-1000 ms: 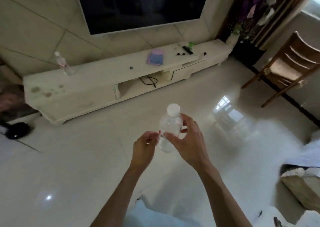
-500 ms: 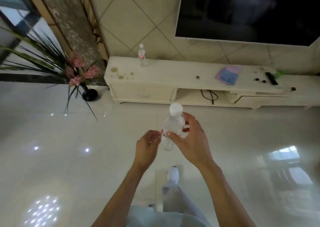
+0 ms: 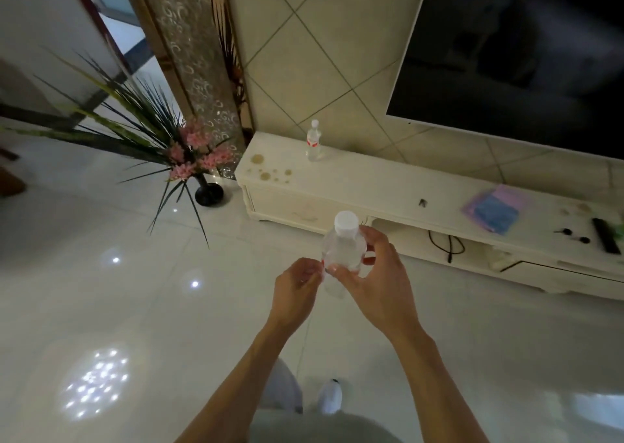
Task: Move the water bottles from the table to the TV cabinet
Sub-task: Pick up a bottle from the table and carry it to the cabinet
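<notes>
A clear water bottle (image 3: 344, 253) with a white cap is held upright in front of me, over the floor. My right hand (image 3: 378, 284) grips its body, fingers curled round it. My left hand (image 3: 297, 290) pinches the bottle's label edge on its left side. A second clear bottle (image 3: 313, 142) with a red label stands on the left end of the white TV cabinet (image 3: 371, 186), near the wall. The cabinet runs from the centre of the view to the right edge, below a dark wall-mounted TV (image 3: 526, 51).
A pink and blue cloth (image 3: 494, 208), a black remote (image 3: 606, 235) and small dark items lie on the cabinet's right part. A black cable (image 3: 445, 245) hangs in its open shelf. A vase of pink flowers (image 3: 202, 169) stands on the glossy floor left of the cabinet.
The view has swung left and closer to the cabinet; its left end with the standing bottle now lies straight ahead. Both hands keep the same hold on the bottle.
</notes>
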### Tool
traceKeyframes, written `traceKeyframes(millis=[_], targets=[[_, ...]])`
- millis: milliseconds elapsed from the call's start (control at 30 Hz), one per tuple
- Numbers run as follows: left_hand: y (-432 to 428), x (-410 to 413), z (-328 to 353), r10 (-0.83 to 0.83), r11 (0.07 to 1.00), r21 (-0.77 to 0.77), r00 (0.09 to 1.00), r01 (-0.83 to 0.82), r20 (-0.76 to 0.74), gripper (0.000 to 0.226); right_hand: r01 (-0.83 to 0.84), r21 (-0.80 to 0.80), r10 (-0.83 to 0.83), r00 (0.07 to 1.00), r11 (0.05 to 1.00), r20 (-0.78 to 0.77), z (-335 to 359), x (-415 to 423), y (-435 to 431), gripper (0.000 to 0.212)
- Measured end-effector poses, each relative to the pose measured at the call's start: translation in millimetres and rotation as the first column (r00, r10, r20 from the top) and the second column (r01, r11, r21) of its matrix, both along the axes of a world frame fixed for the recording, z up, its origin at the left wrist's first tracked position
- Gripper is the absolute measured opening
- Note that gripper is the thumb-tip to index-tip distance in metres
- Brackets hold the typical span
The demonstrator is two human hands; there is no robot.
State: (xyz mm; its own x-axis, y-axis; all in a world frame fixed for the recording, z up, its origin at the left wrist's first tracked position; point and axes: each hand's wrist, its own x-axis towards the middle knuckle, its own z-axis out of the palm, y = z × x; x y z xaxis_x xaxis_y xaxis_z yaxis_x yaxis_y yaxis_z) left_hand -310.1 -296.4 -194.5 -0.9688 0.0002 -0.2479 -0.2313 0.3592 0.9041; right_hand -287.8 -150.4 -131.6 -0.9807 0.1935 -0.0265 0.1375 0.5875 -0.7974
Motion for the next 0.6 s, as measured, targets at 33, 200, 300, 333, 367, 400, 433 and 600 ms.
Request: traceKeyframes(millis=[33, 200, 300, 333, 367, 400, 433, 600], targets=[[3.4, -8.4, -1.7, -0.004, 1.0, -0.013, 1.0, 0.004, -0.005, 0.011, 0.0, -0.004, 0.0, 1.0, 1.0, 0.003, -1.4, -7.7, 3.6, 0.076], [5.6, -58.2, -11.9, -0.005, 0.999, -0.037, 1.0, 0.006, 0.011, 0.013, 0.007, -0.064, -0.005, 0.999, 0.998, 0.033, -9.8, -59.5, 10.1, 0.07], [-2.6, -94.1, -20.2, 0.024, 0.999, -0.041, 1.0, -0.024, 0.006, 0.013, -0.01, -0.07, 0.014, 0.998, 0.998, 0.057, -13.7, -97.9, 0.8, 0.071], [-6.2, -107.2, -24.9, 0.032, 0.999, -0.039, 0.999, -0.032, 0.011, 0.012, -0.017, -0.068, 0.021, 0.998, 0.998, 0.067, -15.6, -111.9, -4.0, 0.072], [-10.3, -120.3, -28.9, 0.037, 0.999, -0.034, 0.999, -0.036, 0.019, 0.013, -0.019, -0.063, 0.024, 0.997, 0.998, 0.075, -18.2, -126.5, -9.3, 0.073], [-15.0, -134.6, -33.8, 0.039, 0.999, -0.025, 0.999, -0.039, 0.031, 0.014, -0.019, -0.056, 0.024, 0.996, 0.998, 0.084, -20.6, -142.0, -15.1, 0.074], [-20.6, -150.0, -37.7, 0.04, 0.999, -0.014, 0.998, -0.039, 0.046, 0.015, -0.018, -0.049, 0.023, 0.995, 0.999, 0.097, -22.6, -157.9, -21.3, 0.075], [-56.1, -236.1, -30.0, 0.01, 0.999, 0.045, 0.994, -0.014, 0.105, 0.016, -0.018, -0.046, 0.023, 0.993, 0.999, 0.117, -22.8, -238.7, -52.8, 0.075]])
